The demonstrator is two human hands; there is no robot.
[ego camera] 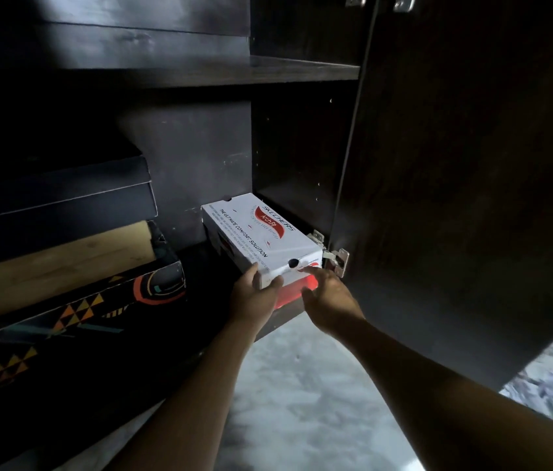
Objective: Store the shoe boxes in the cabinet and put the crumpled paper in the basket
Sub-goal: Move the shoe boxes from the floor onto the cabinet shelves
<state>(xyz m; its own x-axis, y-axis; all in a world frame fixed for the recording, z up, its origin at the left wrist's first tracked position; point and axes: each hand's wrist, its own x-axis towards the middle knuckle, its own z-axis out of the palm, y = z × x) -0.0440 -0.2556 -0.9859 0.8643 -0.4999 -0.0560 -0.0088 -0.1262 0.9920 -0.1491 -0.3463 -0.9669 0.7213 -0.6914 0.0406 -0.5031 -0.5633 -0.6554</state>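
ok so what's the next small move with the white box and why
Probably push the white shoe box a bit deeper onto the bottom shelf. Its near end looks level with the shelf's front edge beside the door hinge; the left hand grips its near corner and the right hand touches its end with straight fingers, ready to push.

The white Skechers shoe box (261,232) lies closed and flat, end outward, in the dark cabinet's (200,71) bottom-right corner.
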